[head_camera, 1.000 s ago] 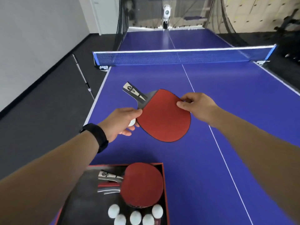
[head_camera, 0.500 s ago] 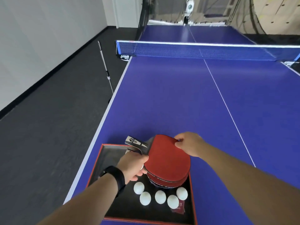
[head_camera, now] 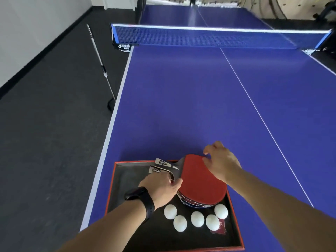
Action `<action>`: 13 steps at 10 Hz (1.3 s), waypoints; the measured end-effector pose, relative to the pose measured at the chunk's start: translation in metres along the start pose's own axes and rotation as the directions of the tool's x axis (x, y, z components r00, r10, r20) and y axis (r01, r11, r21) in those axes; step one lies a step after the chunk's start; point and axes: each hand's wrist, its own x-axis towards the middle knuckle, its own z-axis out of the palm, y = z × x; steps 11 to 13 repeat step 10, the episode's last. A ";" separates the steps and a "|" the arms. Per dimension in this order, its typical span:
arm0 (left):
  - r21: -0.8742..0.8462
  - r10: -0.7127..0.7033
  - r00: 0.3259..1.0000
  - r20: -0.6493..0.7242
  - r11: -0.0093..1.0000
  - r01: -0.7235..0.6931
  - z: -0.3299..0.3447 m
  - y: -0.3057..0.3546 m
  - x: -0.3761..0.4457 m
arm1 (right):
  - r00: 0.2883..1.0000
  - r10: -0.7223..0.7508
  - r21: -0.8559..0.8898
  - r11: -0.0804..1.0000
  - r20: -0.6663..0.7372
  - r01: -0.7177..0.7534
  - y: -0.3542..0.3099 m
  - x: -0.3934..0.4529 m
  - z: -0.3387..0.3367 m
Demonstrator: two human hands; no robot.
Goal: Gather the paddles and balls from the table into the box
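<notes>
Left hand [head_camera: 161,188] clamps the top paddle [head_camera: 201,180] in the box [head_camera: 234,215]; right hand [head_camera: 221,163] spread apart; handle logos unreadable.

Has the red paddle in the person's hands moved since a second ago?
Yes. The red paddle came down toward the person, from over the bare blue table into the box, onto the other paddle.
</notes>
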 end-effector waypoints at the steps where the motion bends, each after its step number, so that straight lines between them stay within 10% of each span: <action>1: 0.031 0.048 0.989 -0.143 0.999 -0.044 -0.028 -0.030 -0.009 | 0.970 -0.242 0.161 0.957 -0.021 0.242 -0.063 -0.032 -0.008; 4: -0.072 0.082 0.974 -0.209 0.992 -0.099 -0.014 -0.116 -0.032 | 0.763 -0.607 -0.008 0.781 0.221 0.624 -0.148 -0.078 0.071; 8: 0.002 0.214 0.956 -0.199 0.976 -0.217 0.033 -0.147 -0.026 | 0.729 -0.672 -0.276 0.681 0.133 0.678 -0.135 -0.093 0.115; 13: 0.021 0.300 0.928 -0.220 0.953 -0.303 0.010 -0.139 -0.031 | 0.825 -0.565 -0.211 0.806 0.006 0.553 -0.123 -0.112 0.092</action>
